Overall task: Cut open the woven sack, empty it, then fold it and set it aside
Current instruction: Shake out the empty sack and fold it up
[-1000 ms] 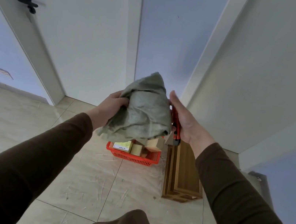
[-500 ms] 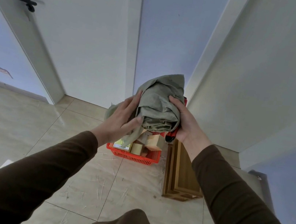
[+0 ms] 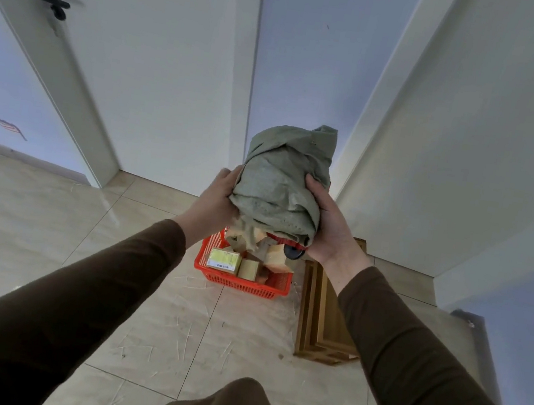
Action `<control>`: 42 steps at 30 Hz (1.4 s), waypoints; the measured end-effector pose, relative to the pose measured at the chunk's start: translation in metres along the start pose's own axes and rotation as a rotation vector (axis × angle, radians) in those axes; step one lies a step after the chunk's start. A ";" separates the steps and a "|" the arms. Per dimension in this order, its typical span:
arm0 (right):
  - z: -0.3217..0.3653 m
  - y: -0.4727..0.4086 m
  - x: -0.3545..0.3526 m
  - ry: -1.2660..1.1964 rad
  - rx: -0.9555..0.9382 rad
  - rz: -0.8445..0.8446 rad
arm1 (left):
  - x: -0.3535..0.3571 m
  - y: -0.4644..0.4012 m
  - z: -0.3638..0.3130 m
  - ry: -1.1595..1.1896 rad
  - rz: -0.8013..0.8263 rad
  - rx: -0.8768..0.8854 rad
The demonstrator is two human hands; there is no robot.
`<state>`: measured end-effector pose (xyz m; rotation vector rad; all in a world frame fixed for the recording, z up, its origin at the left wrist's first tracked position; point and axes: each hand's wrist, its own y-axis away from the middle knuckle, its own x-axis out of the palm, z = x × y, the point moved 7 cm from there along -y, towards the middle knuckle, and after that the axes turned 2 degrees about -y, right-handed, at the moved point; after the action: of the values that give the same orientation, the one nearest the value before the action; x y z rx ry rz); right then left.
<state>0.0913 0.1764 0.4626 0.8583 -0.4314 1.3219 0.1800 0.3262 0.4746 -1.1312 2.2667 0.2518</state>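
A bundled grey-green woven sack is held up in front of me between both hands. My left hand grips its left side, fingers tucked behind the cloth. My right hand grips its right side with the thumb on the front, and also holds a red cutter whose red body and black end poke out under the sack. A loose flap of sack hangs down at the lower left.
Below the sack a red plastic basket on the tiled floor holds several small boxes and wooden blocks. A wooden crate stands to its right. White doors and walls close the corner ahead; a dark object sits at the far right.
My left hand has shifted from lying open on the sack's front to gripping its left side. The bundle is more compact and upright, with less cloth hanging at the left.
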 end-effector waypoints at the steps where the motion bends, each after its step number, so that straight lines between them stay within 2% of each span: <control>1: 0.002 0.000 0.000 -0.007 0.003 0.004 | 0.005 0.002 -0.002 0.236 0.080 -0.065; 3: 0.005 -0.001 -0.003 -0.009 0.020 0.002 | 0.015 0.008 -0.007 0.572 0.234 -0.172; 6: 0.005 -0.001 -0.011 -0.025 0.024 -0.037 | 0.020 0.014 -0.021 0.978 0.398 -0.209; 9: 0.003 -0.003 -0.017 0.014 0.011 -0.102 | 0.022 0.018 -0.036 1.209 0.523 -0.214; 11: -0.001 -0.005 -0.018 0.111 0.039 -0.161 | 0.021 0.015 -0.034 1.226 0.459 -0.255; 14: 0.000 -0.005 -0.026 0.324 0.079 -0.405 | 0.020 0.010 -0.012 1.169 0.214 -0.400; 17: 0.031 0.004 -0.036 0.794 -0.128 -0.689 | 0.014 0.009 0.003 1.086 0.023 -0.422; 18: 0.035 0.005 -0.034 0.841 -0.187 -0.685 | 0.010 0.009 0.004 1.025 -0.026 -0.403; 22: 0.014 -0.003 0.008 0.720 -0.175 -0.369 | 0.001 0.009 -0.020 0.525 -0.117 -0.144; 23: 0.013 -0.004 0.014 0.724 -0.199 -0.352 | 0.005 0.010 -0.028 0.477 -0.106 -0.089; 25: 0.016 -0.004 0.018 0.698 -0.238 -0.389 | 0.014 0.013 -0.037 0.547 -0.042 -0.039; 27: 0.018 0.000 0.015 0.619 -0.238 -0.409 | 0.016 0.016 -0.037 0.724 0.016 -0.063; 29: 0.017 0.005 0.011 0.509 -0.240 -0.405 | 0.010 0.017 -0.032 0.799 -0.018 -0.079; 32: 0.009 0.010 0.012 0.409 -0.257 -0.367 | 0.003 0.012 -0.019 0.669 -0.194 -0.140; 35: 0.001 0.015 0.022 0.362 -0.295 -0.362 | -0.006 0.013 0.004 0.625 -0.412 -0.350; 36: 0.000 0.016 0.025 0.358 -0.308 -0.365 | -0.007 0.015 0.012 0.632 -0.425 -0.413; 39: -0.004 0.018 0.032 0.337 -0.263 -0.345 | 0.000 0.016 0.014 0.740 -0.215 -0.384; 42: -0.017 0.021 0.029 0.203 -0.074 -0.255 | 0.018 0.022 0.001 1.106 0.019 -0.437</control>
<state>0.0750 0.2087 0.4786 0.6845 -0.2029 1.1359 0.1552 0.3280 0.4615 -1.7668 3.2784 0.1361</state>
